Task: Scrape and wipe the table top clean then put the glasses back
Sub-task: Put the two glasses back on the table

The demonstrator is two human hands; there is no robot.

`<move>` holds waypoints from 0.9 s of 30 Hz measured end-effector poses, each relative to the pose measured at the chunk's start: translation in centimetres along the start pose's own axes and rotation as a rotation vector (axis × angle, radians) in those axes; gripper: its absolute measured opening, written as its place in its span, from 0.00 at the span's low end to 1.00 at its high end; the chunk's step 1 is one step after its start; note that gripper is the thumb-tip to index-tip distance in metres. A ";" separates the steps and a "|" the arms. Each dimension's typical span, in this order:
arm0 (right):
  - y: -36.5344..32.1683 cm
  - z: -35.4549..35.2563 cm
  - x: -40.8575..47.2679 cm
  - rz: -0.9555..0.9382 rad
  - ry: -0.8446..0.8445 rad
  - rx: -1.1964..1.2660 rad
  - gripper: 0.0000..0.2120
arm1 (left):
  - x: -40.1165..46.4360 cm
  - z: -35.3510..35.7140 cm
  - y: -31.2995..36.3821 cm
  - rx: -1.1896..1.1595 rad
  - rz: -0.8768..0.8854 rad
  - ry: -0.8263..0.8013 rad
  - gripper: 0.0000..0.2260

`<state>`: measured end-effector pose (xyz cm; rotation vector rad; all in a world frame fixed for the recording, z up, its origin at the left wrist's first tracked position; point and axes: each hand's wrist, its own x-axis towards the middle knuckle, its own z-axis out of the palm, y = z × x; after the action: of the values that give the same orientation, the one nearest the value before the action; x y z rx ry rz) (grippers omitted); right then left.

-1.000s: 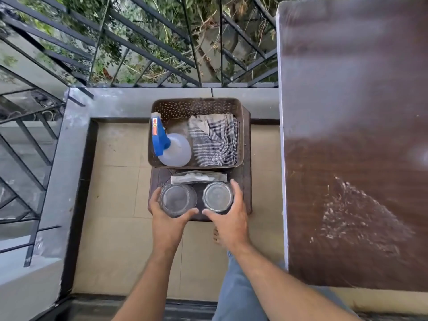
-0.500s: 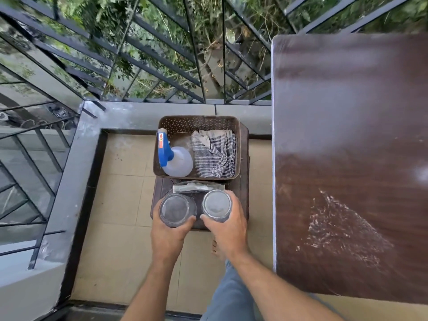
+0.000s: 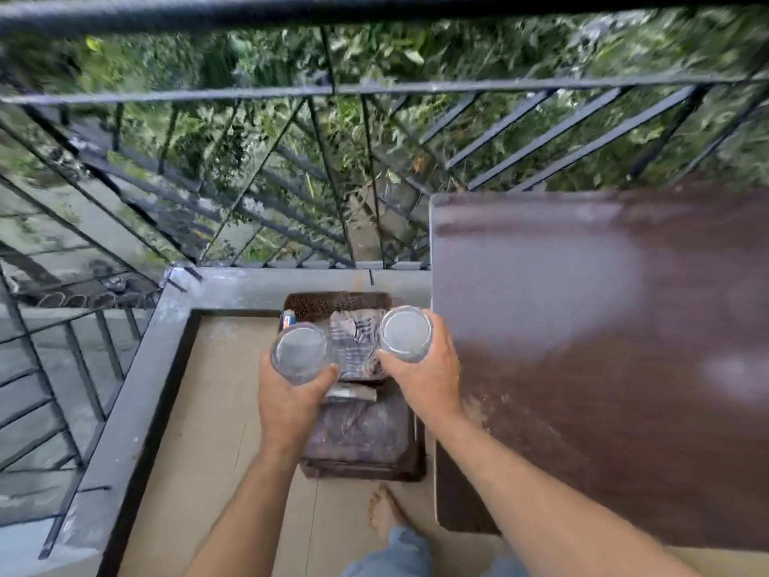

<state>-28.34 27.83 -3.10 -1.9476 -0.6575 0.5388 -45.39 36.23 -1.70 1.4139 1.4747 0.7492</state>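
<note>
Two clear glasses, one gripped in the left hand point(image 3: 287, 399) and one in the right hand point(image 3: 424, 378), above a low stool point(image 3: 362, 443) beside the brown worktop point(image 3: 603, 368).

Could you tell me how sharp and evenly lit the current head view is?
Head view: motion blur smears the top railing and the foliage; wide-angle distortion bows the railing bars; pale sky glare washes over the brown table top; the two glasses, in the left hand and right hand, stay fairly sharp.
</note>
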 end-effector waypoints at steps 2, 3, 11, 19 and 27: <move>-0.9 -2.4 1.3 -0.011 0.047 0.002 0.34 | -0.3 1.5 2.8 -0.022 0.035 -0.022 0.31; -1.2 -3.4 1.8 -0.015 0.061 0.012 0.33 | -0.4 2.3 4.0 -0.023 0.055 -0.035 0.30; 0.6 -14.2 6.7 -0.007 0.171 0.037 0.40 | -4.2 12.5 10.8 0.015 0.156 -0.128 0.32; 7.2 -28.9 10.1 0.046 0.203 0.006 0.41 | -11.6 26.1 14.4 0.004 0.130 -0.210 0.35; 14.3 -41.6 14.4 0.122 0.233 -0.083 0.39 | -15.8 37.5 16.2 0.016 0.088 -0.255 0.31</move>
<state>11.35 4.34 0.54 -2.0989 -0.4216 0.3548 -6.24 16.95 1.79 1.5330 1.2305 0.5870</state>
